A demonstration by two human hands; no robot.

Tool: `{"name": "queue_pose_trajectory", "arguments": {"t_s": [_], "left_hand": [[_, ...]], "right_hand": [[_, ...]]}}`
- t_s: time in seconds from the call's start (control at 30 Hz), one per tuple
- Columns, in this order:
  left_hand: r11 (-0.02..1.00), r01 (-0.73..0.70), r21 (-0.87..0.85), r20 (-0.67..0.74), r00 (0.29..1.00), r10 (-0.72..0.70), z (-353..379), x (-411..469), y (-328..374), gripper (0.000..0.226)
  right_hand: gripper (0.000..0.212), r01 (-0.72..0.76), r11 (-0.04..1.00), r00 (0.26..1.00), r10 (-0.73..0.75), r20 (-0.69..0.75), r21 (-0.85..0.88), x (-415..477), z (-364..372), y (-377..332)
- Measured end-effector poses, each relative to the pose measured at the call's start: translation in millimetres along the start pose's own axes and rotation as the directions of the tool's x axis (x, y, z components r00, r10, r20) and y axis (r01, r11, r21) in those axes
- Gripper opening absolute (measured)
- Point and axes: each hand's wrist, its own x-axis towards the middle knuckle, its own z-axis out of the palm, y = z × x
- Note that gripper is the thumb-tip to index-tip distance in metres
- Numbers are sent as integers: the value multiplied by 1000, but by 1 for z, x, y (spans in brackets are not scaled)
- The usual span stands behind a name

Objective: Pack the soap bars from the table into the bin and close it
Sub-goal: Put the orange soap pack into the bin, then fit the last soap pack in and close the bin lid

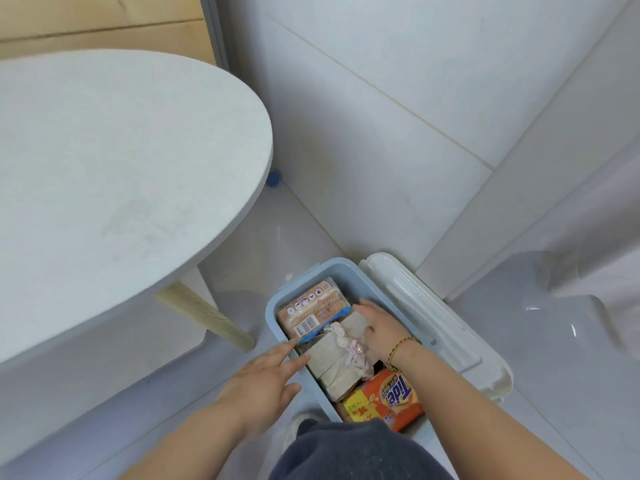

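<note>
**Soap bin on the floor, both hands in**

Got the blue bin (273,306) down on the floor, white lid (433,313) off and lying alongside, out past the back of the right hand (384,332). Holding the left hand (263,379) flat, fingers (287,348) straight and spread, tips touching the bin's rim and the grey soap bars (329,358) just ahead of them. Right hand down inside, fingers together, laid over another grey bar; can't tell whether gripping or resting. Barcode pack (311,311) just past the left fingertips, at the far end. Orange Tide pack (388,400) under the right wrist. Frilly white-and-pink bundle (346,341) between the two sets of fingers. Round table (121,185) well off past the left little finger.
</note>
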Motion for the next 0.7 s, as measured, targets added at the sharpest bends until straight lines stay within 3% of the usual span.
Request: {"name": "queue_pose_trajectory", "arguments": {"t_s": [0.17, 0.33, 0.43, 0.53, 0.63, 0.7], "left_hand": [[997, -62, -54, -259, 965, 46, -40, -47, 10, 42], [987, -133, -93, -560, 827, 58, -89, -123, 18, 32], [979, -174, -108, -746, 665, 37, -111, -181, 6, 26], [974, -135, -180, -893, 437, -104, -123, -237, -21, 20], [953, -17, -302, -930, 224, -290, -124, -279, -59, 11], [912, 68, -404, -909, 81, -409, -120, -297, -85, 15]], "right_hand": [[35, 1, 998, 992, 7, -126, 69, -44, -45, -31], [29, 192, 980, 950, -170, -264, 61, -94, -88, -102], [27, 350, 934, 908, -321, -269, 67, -123, -100, -163], [29, 503, 860, 850, -474, -229, 89, -147, -88, -228], [31, 600, 794, 796, -581, -173, 95, -158, -61, -288], [19, 648, 761, 758, -636, -146, 46, -158, -38, -324]]}}
